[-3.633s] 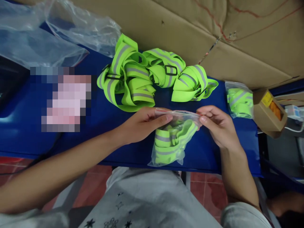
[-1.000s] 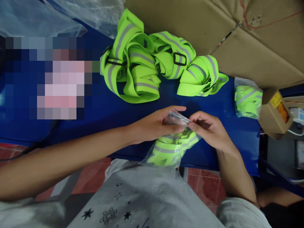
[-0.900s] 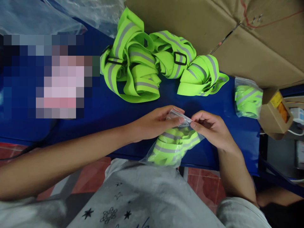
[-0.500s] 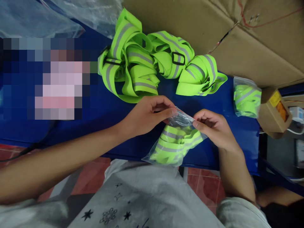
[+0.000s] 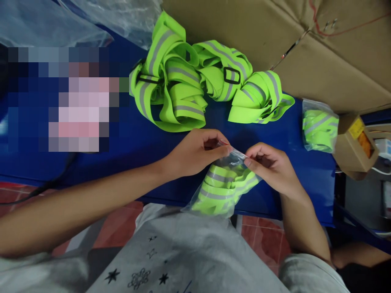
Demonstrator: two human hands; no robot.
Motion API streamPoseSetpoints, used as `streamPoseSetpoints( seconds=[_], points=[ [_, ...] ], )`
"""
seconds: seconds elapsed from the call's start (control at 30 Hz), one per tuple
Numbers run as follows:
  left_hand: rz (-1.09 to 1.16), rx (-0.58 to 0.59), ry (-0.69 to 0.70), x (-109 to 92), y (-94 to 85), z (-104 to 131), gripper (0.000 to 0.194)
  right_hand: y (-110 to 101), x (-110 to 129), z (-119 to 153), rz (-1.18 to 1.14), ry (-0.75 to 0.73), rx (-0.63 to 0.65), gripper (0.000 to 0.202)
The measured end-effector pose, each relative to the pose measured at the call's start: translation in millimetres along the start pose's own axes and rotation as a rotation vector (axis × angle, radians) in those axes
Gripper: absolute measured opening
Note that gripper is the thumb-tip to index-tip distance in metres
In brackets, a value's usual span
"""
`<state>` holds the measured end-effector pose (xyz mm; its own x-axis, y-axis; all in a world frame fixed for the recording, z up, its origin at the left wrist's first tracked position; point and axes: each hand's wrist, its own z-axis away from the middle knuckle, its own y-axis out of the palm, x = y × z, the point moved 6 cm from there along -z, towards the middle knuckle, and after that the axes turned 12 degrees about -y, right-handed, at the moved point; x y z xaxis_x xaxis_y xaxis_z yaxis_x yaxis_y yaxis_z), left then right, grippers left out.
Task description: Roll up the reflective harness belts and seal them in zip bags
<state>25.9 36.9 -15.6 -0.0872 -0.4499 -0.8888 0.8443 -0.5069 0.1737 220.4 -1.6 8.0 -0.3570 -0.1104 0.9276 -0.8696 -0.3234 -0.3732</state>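
A clear zip bag (image 5: 215, 193) with a folded neon-green strap with grey stripes inside hangs over the front edge of the blue table. My left hand (image 5: 207, 150) pinches the bag's top edge between thumb and index finger. A little to the right, my right hand (image 5: 269, 162) pinches the same edge. Beyond my hands lie loose bundles of green straps: a large one (image 5: 171, 81) at the left, one with a black buckle (image 5: 224, 71) in the middle, and a smaller one (image 5: 259, 97) at the right.
A second bagged strap (image 5: 320, 129) lies at the right of the blue table (image 5: 311, 179), beside a small open cardboard box (image 5: 354, 142). Large brown cardboard (image 5: 336, 65) stands behind. Clear plastic sheets (image 5: 49, 24) lie at the back left. Part of the left side is pixelated.
My hands have come closer together along the bag's top edge, my left hand shifting right and slightly down. The whole view has shifted slightly.
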Motion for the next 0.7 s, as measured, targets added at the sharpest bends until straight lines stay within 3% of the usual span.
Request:
streamPoseSetpoints(
  seconds=[0.17,0.37,0.7],
  points=[
    [-0.028,-0.01,0.034,-2.3,0.8,0.2,0.023,-0.7,-1.3,-0.3,0.007,0.009,-0.003,0.019],
    [-0.015,0.074,0.006,0.0,8.6,0.0,0.021,2.2,1.2,-1.1,-0.007,-0.017,-0.017,0.016],
    [-0.117,0.062,0.089,-1.7,11.1,1.2,0.017,6.8,0.3,-2.0,0.018,-0.021,-0.004,0.017]
  ],
)
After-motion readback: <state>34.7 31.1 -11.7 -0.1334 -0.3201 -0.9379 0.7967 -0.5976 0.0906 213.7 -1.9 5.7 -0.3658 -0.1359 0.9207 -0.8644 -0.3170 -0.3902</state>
